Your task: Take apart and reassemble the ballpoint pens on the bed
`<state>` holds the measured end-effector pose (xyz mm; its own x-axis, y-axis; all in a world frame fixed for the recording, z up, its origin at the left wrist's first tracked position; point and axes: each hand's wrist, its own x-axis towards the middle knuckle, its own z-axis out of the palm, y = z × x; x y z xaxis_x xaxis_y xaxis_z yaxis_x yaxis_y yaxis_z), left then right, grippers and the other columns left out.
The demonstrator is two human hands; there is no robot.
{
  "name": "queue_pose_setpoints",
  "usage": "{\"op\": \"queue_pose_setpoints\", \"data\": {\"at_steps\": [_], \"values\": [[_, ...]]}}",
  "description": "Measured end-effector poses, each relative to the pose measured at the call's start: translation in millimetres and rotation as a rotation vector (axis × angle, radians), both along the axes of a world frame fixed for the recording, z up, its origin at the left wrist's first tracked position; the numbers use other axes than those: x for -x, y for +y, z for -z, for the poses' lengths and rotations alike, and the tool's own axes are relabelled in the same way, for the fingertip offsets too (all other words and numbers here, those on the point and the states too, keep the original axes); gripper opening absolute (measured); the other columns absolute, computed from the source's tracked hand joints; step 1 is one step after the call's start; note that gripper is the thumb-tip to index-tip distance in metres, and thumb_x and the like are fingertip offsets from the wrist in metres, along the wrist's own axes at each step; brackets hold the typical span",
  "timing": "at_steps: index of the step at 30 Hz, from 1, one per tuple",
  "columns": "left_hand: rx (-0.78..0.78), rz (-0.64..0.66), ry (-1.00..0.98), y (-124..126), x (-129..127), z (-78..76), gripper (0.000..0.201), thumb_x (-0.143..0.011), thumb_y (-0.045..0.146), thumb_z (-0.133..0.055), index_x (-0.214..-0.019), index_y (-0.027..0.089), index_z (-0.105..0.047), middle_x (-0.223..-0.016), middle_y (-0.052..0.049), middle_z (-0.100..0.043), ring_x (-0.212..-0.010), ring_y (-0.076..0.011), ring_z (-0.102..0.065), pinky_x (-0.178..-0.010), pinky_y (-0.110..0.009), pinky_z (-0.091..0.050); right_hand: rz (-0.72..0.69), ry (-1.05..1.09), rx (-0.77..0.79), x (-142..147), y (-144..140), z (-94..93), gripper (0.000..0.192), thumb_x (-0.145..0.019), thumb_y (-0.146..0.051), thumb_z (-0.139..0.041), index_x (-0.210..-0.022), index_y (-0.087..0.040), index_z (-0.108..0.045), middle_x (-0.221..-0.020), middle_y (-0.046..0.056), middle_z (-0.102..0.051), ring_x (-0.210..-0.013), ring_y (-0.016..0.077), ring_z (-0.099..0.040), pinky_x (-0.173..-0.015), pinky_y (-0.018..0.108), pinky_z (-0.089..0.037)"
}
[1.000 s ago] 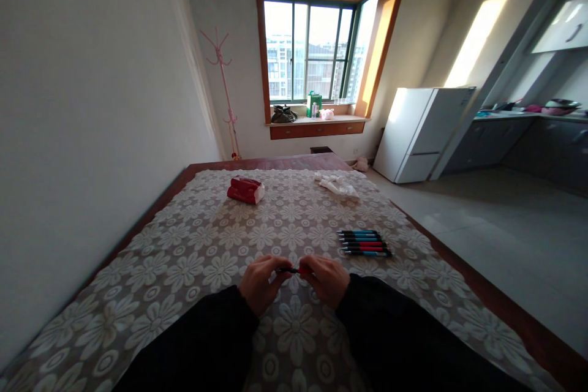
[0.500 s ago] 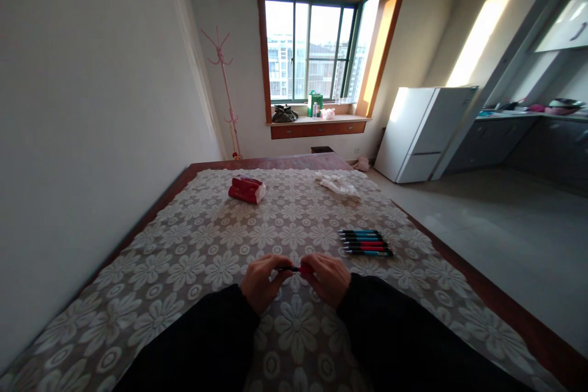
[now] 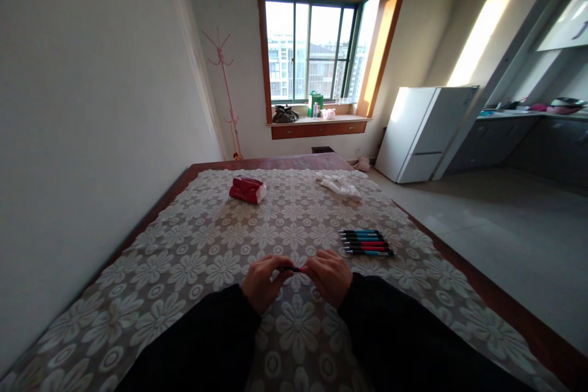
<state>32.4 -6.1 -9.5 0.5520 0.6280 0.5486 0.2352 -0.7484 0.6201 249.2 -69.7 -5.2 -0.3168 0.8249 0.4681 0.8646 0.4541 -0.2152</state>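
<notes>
The person's left hand [image 3: 263,282] and right hand [image 3: 329,277] pinch one slim black-and-red pen [image 3: 290,269] at lower centre, with about six blue, red and black pens [image 3: 367,243] lying right of centre and one glossy red packet [image 3: 246,190], contents hidden, left of centre.

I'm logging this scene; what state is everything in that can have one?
Slim dark object, held
Left hand, pinching one end
Right hand, pinching other end
Pens, lying side by side
Tablecloth, spread
Red packet, resting on it
White bundle, crumpled
Refrigerator, shut
Drawers, shut
Window, unclear whether open
</notes>
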Motion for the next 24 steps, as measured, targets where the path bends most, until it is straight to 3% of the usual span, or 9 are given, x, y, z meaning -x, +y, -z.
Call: {"op": "queue_pose_setpoints", "data": {"at_steps": [17,21,24], "values": [[-0.007,0.01,0.012,0.1,0.1,1.8,0.013,-0.089,0.016,-0.071,-0.1,0.024,-0.07,-0.091,0.002,-0.075,-0.085,-0.0129,-0.071,-0.08,-0.023,-0.055,-0.043,0.012,-0.137,0.7,1.2,1.6,0.023,-0.104,-0.029,-0.049,-0.084,-0.021,-0.06,-0.073,-0.001,-0.068,-0.071,0.0172,-0.055,-0.073,0.034,-0.03],[0.016,-0.01,-0.009,0.2,0.3,0.9,0.012,-0.089,0.017,-0.072,-0.099,0.023,-0.07,-0.091,0.002,-0.074,-0.085,-0.0132,-0.071,-0.081,-0.024,-0.055,-0.065,-0.006,-0.135,0.1,2.4,1.8,0.015,-0.102,-0.033,-0.054,-0.096,-0.021,-0.061,-0.082,0.0,-0.07,-0.075,0.0179,-0.056,-0.074,0.033,-0.03],[0.036,-0.016,0.001,0.0,1.0,-0.8,0.011,-0.09,0.022,-0.071,-0.101,0.023,-0.069,-0.093,0.001,-0.074,-0.087,-0.0141,-0.07,-0.082,-0.025,-0.054,-0.06,-0.021,-0.155,-0.2,3.8,2.8,0.015,-0.104,-0.027,-0.05,-0.094,-0.021,-0.059,-0.081,0.0,-0.069,-0.075,0.0175,-0.055,-0.073,0.033,-0.029]]}}
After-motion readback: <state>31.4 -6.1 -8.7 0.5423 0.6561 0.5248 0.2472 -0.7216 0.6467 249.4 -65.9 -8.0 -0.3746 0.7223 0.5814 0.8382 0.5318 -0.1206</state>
